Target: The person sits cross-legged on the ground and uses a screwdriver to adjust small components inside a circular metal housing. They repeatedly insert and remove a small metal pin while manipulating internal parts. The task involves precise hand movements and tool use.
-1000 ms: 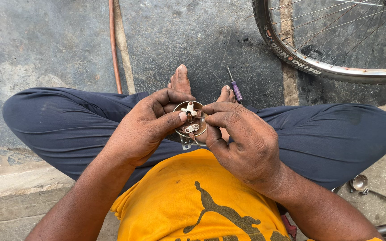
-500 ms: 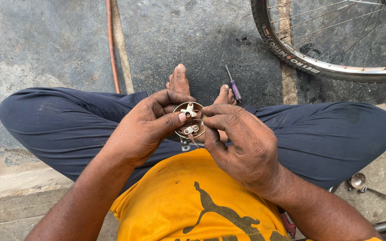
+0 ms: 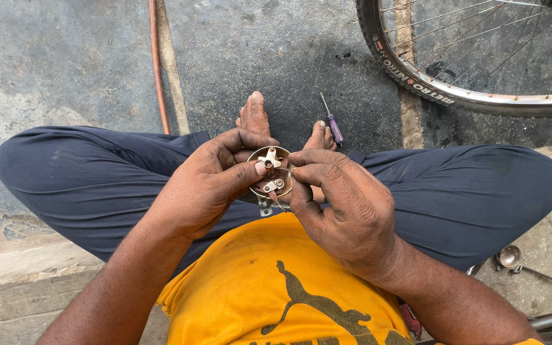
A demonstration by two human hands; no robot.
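A small round metal disc (image 3: 272,171), brassy with a pale cross-shaped piece and screws on its face, is held over the lap between both hands. The left hand (image 3: 206,185) is closed round its left rim, thumb on the face; the right hand (image 3: 343,207) is pinched on its right edge, fingertips hiding that side. A purple-handled screwdriver (image 3: 333,122) lies on rough concrete beside the feet; a spoked bicycle wheel (image 3: 480,57) is cut off at the top right corner.

Even, soft daylight; no hard shadows or glare. Focus sharp throughout; slight wide-angle stretching at frame edges.
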